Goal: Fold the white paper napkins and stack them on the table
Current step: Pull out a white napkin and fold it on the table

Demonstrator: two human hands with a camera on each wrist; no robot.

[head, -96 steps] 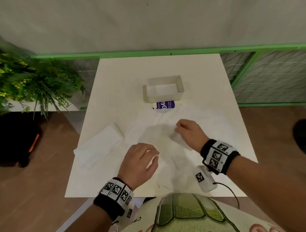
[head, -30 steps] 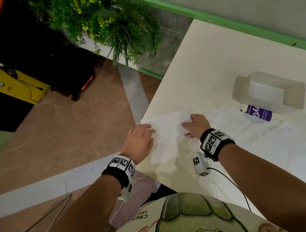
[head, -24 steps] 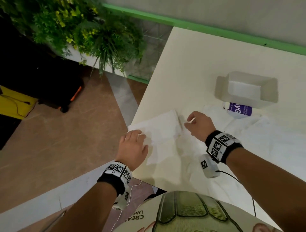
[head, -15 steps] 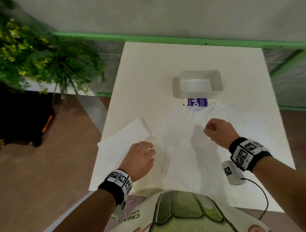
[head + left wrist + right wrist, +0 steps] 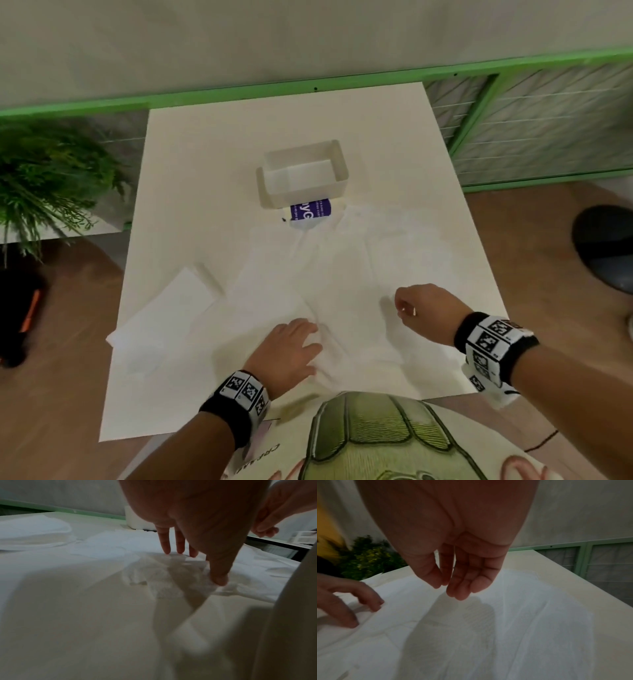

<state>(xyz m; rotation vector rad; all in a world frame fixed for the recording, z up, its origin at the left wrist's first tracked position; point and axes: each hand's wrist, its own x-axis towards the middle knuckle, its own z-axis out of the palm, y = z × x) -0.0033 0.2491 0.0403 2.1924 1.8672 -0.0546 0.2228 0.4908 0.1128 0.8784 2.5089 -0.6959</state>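
Several unfolded white napkins (image 5: 342,274) lie spread and overlapping across the middle of the table. A stack of folded napkins (image 5: 168,315) sits near the left edge. My left hand (image 5: 310,339) rests on a crumpled sheet near the front edge, fingers straight. In the left wrist view its thumb (image 5: 219,580) and fingertips (image 5: 167,550) touch the napkin (image 5: 163,577). My right hand (image 5: 402,306) hovers just above the sheets further right. The right wrist view shows its fingers (image 5: 458,588) loosely curled, holding nothing, over the napkin (image 5: 522,615).
A white open box (image 5: 305,174) stands at the table's (image 5: 212,144) middle back, with a purple-labelled packet (image 5: 310,212) at its front. A green plant (image 5: 44,185) is off the left edge; a green-framed railing (image 5: 513,137) runs behind and right. A dark round object (image 5: 606,246) lies on the floor at right.
Both hands have left the folded stack at the left. The left hand moved onto the spread sheets and the right hand swung right, away from it. My view turned back to the table's centre.
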